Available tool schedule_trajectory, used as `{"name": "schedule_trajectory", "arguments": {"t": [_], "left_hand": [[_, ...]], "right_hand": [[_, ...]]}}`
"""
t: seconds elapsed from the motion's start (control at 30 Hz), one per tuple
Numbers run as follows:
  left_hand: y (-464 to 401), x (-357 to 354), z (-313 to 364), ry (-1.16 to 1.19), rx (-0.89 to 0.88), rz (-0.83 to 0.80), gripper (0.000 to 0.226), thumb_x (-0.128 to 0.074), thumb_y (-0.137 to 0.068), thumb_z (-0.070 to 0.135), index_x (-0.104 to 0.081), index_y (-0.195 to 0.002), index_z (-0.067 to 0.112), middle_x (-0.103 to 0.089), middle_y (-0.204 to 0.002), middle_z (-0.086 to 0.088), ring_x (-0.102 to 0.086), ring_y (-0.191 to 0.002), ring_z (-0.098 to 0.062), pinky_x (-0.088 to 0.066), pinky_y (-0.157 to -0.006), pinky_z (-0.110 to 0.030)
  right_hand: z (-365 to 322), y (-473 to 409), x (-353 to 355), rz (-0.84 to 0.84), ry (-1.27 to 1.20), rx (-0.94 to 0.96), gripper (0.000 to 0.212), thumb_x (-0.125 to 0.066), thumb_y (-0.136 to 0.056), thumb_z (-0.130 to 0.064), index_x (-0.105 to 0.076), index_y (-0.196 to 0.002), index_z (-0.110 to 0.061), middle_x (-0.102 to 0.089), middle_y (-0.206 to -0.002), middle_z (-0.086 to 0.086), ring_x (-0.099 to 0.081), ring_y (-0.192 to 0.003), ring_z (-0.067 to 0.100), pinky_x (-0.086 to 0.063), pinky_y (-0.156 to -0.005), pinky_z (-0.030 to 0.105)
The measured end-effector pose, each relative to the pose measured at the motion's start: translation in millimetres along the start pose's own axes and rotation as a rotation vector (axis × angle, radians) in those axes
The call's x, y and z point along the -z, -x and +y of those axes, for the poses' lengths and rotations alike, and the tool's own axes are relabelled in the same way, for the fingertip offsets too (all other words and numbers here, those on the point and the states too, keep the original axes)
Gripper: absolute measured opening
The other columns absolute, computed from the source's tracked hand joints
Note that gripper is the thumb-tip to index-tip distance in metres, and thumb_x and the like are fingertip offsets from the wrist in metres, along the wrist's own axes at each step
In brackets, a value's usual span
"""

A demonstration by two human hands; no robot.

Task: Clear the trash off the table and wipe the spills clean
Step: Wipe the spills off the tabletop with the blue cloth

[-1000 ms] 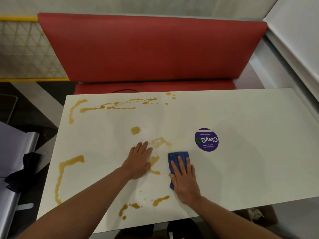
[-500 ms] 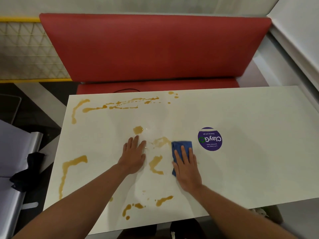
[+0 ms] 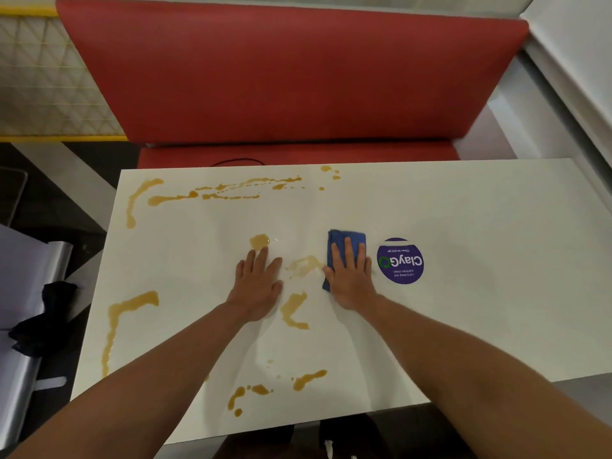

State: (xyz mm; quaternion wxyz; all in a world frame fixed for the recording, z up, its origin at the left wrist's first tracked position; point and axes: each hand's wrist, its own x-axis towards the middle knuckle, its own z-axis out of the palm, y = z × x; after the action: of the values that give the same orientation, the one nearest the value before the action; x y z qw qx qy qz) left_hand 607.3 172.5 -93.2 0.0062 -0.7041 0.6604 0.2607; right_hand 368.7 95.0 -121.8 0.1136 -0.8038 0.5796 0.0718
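Now your right hand lies flat, fingers straight, pressing the blue cloth onto the white table. Just left of it sits a smeared brown spill; beyond that your left hand rests flat, palm down. Immediately right of the cloth is a purple sticker.

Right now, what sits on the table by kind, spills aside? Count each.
Blue cloth: 1
Purple round sticker: 1
Hands pressed flat, left hand on the table, right hand on the cloth: 2
Total: 4
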Motion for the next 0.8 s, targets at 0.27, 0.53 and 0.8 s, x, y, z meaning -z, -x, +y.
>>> {"name": "schedule_trajectory", "arguments": {"t": [0.27,0.53,0.8], "left_hand": [[0.7,-1.4,-8.2,-0.081,-0.033,0.009,0.061,-0.036,-0.105,0.038,-0.014,-0.161,0.026,0.005,-0.169,-0.011,0.005,-0.154,-0.037,-0.005,-0.123,-0.048],[-2.3,-3.2,-8.4,-0.098,-0.018,-0.015,0.063,-0.032,-0.106,0.04,-0.007,-0.162,0.027,0.012,-0.169,-0.01,0.011,-0.154,-0.036,-0.001,-0.125,-0.05],[-1.2,-0.2,-8.5,-0.071,-0.023,-0.015,0.063,-0.034,-0.106,0.04,-0.01,-0.162,0.027,0.01,-0.169,-0.009,0.01,-0.155,-0.034,-0.001,-0.124,-0.05]], "right_hand": [[-17.0,63.4,-19.7,0.024,0.014,0.126,0.063,-0.018,-0.107,-0.043,-0.031,-0.157,-0.008,-0.024,-0.163,0.023,-0.022,-0.147,0.054,-0.037,-0.11,0.062],[-19.0,52.5,-10.2,-0.005,0.019,0.127,0.069,-0.005,-0.107,-0.052,-0.03,-0.157,-0.01,-0.028,-0.162,0.022,-0.029,-0.145,0.052,-0.042,-0.107,0.063],[-42.2,-60.0,17.2,0.005,0.022,-0.026,0.073,-0.029,-0.097,-0.059,-0.046,-0.151,-0.013,-0.037,-0.159,0.02,-0.038,-0.14,0.053,-0.042,-0.098,0.071]]}}
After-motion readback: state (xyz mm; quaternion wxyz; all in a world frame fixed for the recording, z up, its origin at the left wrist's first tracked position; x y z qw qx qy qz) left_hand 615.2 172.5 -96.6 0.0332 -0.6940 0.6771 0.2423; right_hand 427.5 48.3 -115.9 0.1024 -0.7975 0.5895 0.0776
